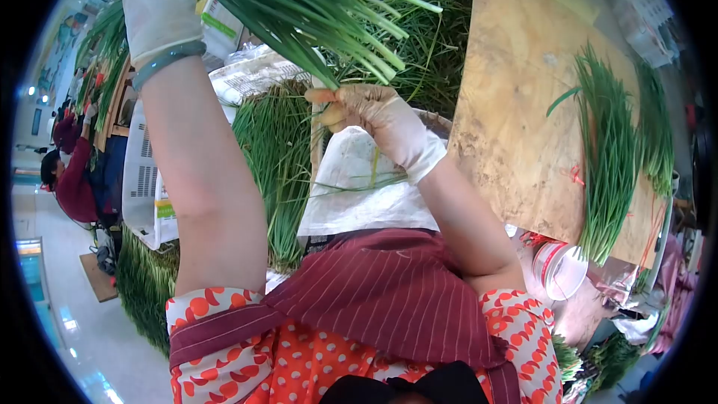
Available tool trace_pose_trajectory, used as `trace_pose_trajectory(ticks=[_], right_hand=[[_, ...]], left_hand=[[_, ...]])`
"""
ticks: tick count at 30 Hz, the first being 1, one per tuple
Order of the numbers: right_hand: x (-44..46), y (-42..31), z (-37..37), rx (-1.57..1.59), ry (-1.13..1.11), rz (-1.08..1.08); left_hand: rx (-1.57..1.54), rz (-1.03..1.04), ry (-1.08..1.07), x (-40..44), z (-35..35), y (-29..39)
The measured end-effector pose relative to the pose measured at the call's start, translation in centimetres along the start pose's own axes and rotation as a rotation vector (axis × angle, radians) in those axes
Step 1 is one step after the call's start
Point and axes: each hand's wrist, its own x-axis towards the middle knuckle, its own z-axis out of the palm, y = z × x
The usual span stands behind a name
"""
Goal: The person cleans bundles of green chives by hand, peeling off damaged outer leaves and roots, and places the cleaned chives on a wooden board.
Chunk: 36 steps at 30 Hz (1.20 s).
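Note:
A large bunch of green chives [292,7] stretches across the top of the view, its pale cut ends fanned to the right. My left hand [161,15], in a whitish glove, is closed on the bunch at its left end; the fingers are partly hidden by the leaves. Below the pale ends is my right hand [385,123], also gloved. Its thumb and forefinger pinch a chive leaf [323,75] that hangs from the bunch's lower edge. Under my right hand, a white sheet [366,202] lies over my lap with a few loose leaves on it.
More chives [277,164] are heaped left of the sheet, beside a white plastic crate [142,179]. On the right, a wooden board [516,105] carries chive bundles [606,157] and red ties [574,174]. A clear tub [561,271] stands below it. Another person [75,179] is at far left.

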Motion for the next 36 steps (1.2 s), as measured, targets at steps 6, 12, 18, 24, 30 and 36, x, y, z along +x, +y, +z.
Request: trace_pose_trajectory(ticks=[6, 12, 18, 24, 30, 36], right_hand=[[0.2, -0.7, 0.7, 0.09, 0.326, -0.081], [-0.1, -3.7, -1.8, 0.008, 0.41, -0.172], [-0.7, -4.2, -2.1, -0.126, 0.287, -0.083], [-3.0, -4.2, -1.2, -0.189, -0.298, -0.269], [-3.6, -3.6, -6.6, -0.932, 0.338, 0.172], [-4.7, -8.7, -10.9, -0.557, 0.587, -0.275]], left_hand=[[-0.004, 0.004, -0.018, -0.3, -0.2, 0.0], [-0.014, 0.012, -0.042, -0.1, -0.3, -0.1], [-0.044, 0.017, -0.077, 0.3, -0.4, 0.4], [-0.164, 0.027, -0.043, 0.0, 0.0, 1.1], [-0.314, -0.051, -0.103, -2.0, -2.1, 4.8], [-0.212, 0.111, 0.004, -1.9, -4.8, 3.7]])
